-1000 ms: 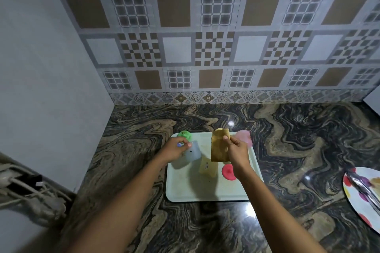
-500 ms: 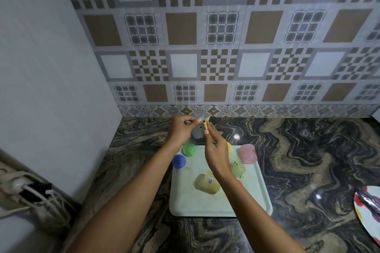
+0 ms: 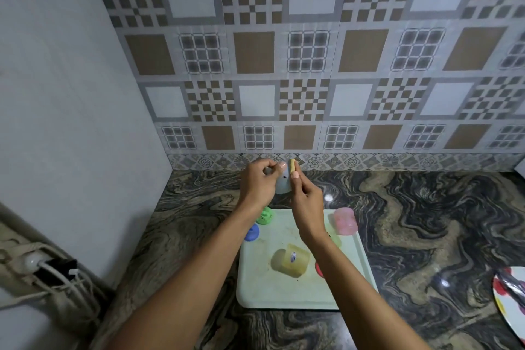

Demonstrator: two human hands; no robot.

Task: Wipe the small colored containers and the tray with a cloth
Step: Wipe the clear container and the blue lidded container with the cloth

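Lifted off the tray [image 3: 261, 287] since a second ago, the pale blue container [image 3: 282, 185] is gripped by the left hand [image 3: 260, 182] above the surface [image 3: 426, 221]; the right hand [image 3: 308, 202] pinches the folded cloth [image 3: 292, 168] at its rim, so wiping looks begun

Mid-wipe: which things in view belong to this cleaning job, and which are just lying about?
Part of the job: cloth pinched in the right hand; pale container held in the left hand; tray; yellow container and pink container on it; green piece and blue piece at its left edge.
Lying about: patterned plate at the right edge; plug and cables by the left wall.
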